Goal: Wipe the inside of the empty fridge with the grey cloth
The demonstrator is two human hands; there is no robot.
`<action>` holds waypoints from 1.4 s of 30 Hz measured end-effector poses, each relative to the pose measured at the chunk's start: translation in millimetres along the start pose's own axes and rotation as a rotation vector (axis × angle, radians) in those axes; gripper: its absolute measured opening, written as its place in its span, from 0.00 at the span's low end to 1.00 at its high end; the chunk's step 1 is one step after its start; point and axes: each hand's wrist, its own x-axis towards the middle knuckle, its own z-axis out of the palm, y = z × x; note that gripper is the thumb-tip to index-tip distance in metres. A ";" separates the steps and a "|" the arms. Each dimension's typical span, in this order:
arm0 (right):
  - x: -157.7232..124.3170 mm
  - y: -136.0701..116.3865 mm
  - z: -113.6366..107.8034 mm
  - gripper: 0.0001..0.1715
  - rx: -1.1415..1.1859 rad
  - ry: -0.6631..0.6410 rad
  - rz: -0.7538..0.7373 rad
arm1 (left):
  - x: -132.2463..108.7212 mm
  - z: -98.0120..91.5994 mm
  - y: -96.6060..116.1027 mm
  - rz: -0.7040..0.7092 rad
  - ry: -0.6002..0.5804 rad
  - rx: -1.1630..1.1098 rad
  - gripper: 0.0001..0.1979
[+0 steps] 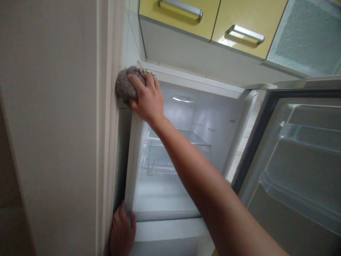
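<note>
A bunched grey cloth with a frayed, fringed end is gripped in my right hand. The hand presses it at the upper left front corner of a white open refrigerator, beside the door frame. Low on the left, my left hand rests at the refrigerator's left front edge, its fingers up along the side and thumb apart. Part of that hand is in shadow. My right forearm crosses in front of the refrigerator's interior, hiding some of its clear shelves.
The refrigerator door, with clear door bins, stands swung open at the right. Yellow wall cabinets with metal handles hang above. A pale door frame rises close on the left, leaving a narrow dark gap next to the refrigerator.
</note>
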 end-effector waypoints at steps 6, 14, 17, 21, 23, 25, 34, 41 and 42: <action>-187.5 -57.2 50.6 0.36 0.145 -0.297 -0.002 | -7.4 2.8 -4.4 -0.052 -0.014 -0.061 0.34; -362.9 -113.2 85.2 0.25 0.258 -0.636 -0.046 | -15.3 18.9 -39.8 -0.079 -0.478 -0.074 0.13; -394.5 -119.3 87.0 0.25 0.290 -0.699 0.023 | -16.1 15.5 -45.3 -0.082 -0.496 -0.062 0.09; -439.7 -112.2 80.9 0.23 0.274 -0.770 0.209 | -9.3 1.9 -35.8 -0.053 -0.416 -0.119 0.24; -463.2 -97.1 67.9 0.17 0.249 -0.810 0.260 | -4.1 -5.1 -27.2 -0.074 -0.325 -0.166 0.28; -485.6 -73.2 46.3 0.16 0.214 -0.842 0.313 | 0.5 -10.5 -18.7 -0.086 -0.250 -0.189 0.29; -544.1 15.4 -39.1 0.32 -0.051 -0.778 0.840 | 11.0 -21.9 6.6 -0.186 -0.294 -0.052 0.36; -468.7 -78.6 48.4 0.31 0.156 -0.866 0.592 | 11.0 -24.3 5.8 -0.170 -0.305 -0.078 0.38; -457.3 -89.1 62.0 0.29 0.203 -0.874 0.502 | 10.1 -23.7 3.3 -0.160 -0.312 -0.086 0.35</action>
